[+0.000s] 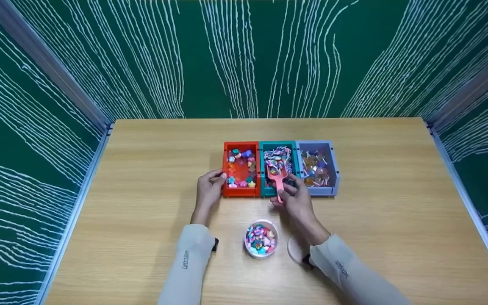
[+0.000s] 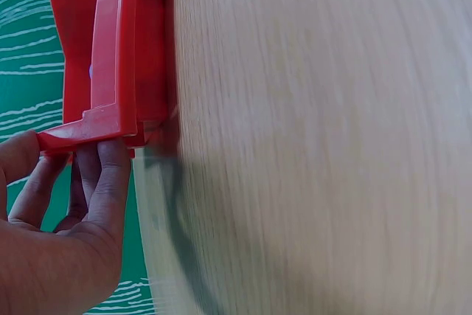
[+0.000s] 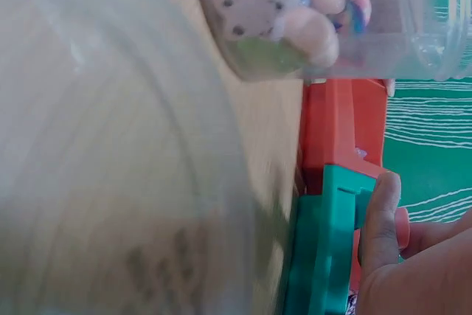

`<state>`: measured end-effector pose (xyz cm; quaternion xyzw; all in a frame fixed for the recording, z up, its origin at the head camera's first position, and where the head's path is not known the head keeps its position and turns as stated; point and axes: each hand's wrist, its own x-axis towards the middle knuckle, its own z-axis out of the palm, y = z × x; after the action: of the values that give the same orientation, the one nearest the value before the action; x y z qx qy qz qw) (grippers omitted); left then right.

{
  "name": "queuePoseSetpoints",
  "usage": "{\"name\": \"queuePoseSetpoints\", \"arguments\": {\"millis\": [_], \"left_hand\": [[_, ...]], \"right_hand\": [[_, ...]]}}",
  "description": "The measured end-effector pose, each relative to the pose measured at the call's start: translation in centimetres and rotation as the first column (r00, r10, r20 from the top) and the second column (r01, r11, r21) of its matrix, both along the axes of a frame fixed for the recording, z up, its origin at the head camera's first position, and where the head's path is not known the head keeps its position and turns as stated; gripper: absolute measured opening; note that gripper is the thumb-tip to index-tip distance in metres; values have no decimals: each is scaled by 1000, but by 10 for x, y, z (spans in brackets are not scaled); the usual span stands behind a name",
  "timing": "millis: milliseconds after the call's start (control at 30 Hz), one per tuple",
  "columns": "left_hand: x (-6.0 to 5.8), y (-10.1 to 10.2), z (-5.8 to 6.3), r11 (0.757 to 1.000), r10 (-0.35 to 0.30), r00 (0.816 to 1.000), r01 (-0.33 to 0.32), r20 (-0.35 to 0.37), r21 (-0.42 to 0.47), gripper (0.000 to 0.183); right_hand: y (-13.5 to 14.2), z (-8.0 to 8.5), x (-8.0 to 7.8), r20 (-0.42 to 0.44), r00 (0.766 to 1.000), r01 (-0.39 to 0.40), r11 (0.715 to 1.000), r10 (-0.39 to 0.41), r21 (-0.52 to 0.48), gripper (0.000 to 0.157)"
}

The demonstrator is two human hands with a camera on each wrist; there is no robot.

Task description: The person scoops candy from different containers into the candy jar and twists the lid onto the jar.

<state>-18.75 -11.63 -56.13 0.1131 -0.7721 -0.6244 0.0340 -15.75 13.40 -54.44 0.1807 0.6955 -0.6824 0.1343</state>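
My right hand (image 1: 298,203) holds a pink scoop (image 1: 278,180) by its handle, over the green bin (image 1: 262,186). Swirl-patterned lollipop pieces (image 1: 277,159) lie in the bin, and some rest in the scoop's bowl. My left hand (image 1: 209,190) pinches the left wall of the red bin (image 1: 225,169); in the left wrist view the thumb is on one side of the rim (image 2: 81,134) and the fingers on the other. Star- and flower-like charms (image 1: 242,184) lie in the red bin. Nearer me stands a clear round jar (image 1: 261,221) with mixed charms and lollipop pieces in it.
A grey-lilac bin (image 1: 336,178) with small lollipop pieces adjoins the green one on the right. A clear round lid (image 1: 295,250) lies beside the right wrist, large and close in the right wrist view. Green walls (image 1: 261,59) with white lines enclose the wooden table (image 1: 142,203).
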Motion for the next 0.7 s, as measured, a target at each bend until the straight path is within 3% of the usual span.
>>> {"name": "queuePoseSetpoints", "arguments": {"millis": [233, 367, 700], "left_hand": [[0, 0, -2, 1000, 12, 1000, -12, 12, 5, 28], [0, 0, -2, 1000, 13, 1000, -13, 4, 21, 28], [0, -1, -3, 1000, -5, 1000, 5, -20, -9, 29]], "right_hand": [[-6, 9, -5, 45, 997, 65, 981, -57, -181, 66], [-10, 8, -5, 21, 996, 89, 972, -86, -217, 67], [-6, 1, 0, -48, 998, 50, 998, -52, -44, 63]]}}
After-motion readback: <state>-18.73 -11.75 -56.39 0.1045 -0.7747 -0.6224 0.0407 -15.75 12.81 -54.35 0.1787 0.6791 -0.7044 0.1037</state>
